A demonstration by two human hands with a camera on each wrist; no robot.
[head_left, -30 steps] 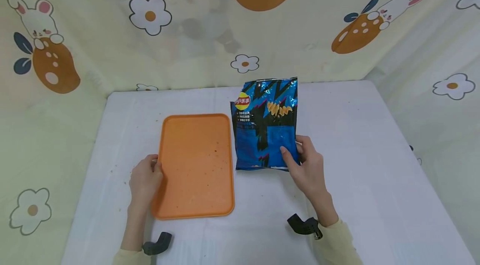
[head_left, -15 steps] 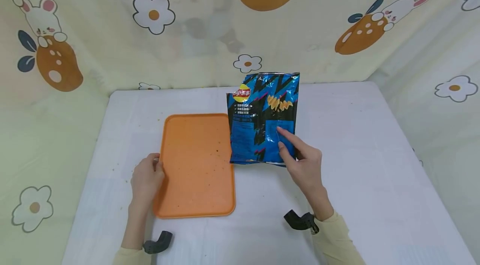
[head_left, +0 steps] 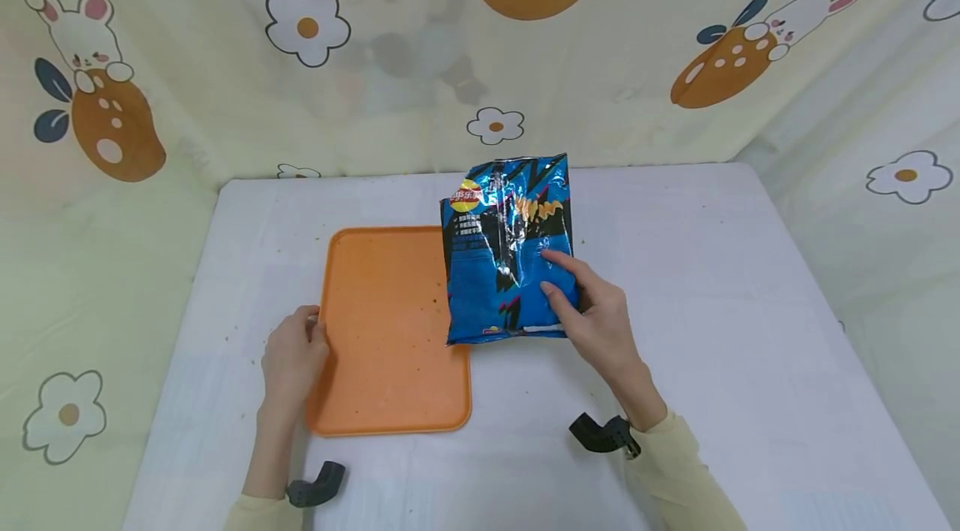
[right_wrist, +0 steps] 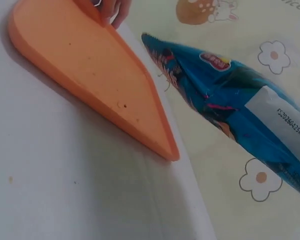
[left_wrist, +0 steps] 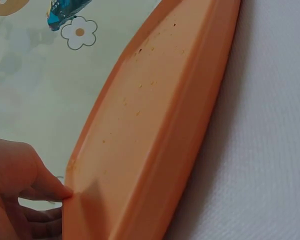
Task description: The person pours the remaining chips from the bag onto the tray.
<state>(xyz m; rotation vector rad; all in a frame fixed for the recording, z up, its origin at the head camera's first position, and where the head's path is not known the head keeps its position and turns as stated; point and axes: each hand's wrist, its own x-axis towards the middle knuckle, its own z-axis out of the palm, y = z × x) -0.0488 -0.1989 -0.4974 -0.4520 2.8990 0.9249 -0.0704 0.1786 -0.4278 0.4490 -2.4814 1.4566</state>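
An orange rectangular tray [head_left: 386, 385] with dark crumbs on it lies on the white table. My left hand [head_left: 294, 360] pinches its left rim; in the left wrist view the thumb of this hand [left_wrist: 20, 175] is on the tray's edge [left_wrist: 125, 135], other fingers lower down. With my right hand [head_left: 600, 318] I hold a blue and black bag of chips [head_left: 487, 264] by its lower right side, thumb and index finger on the front, the rest behind it. The bag overlaps the tray's upper right part in the head view. Its white printed strip shows on the bag [right_wrist: 230, 105] in the right wrist view.
Small crumbs dot the white table [head_left: 712, 331] around the tray. A cream curtain [head_left: 405, 56] printed with flowers and rabbits stands behind the table and along both sides. Each wrist carries a black camera mount [head_left: 603, 433].
My right hand rises slightly with the bag, then brings it left and a little lower, over the tray's right edge. Its index finger now lies on the bag's front. My left hand stays put.
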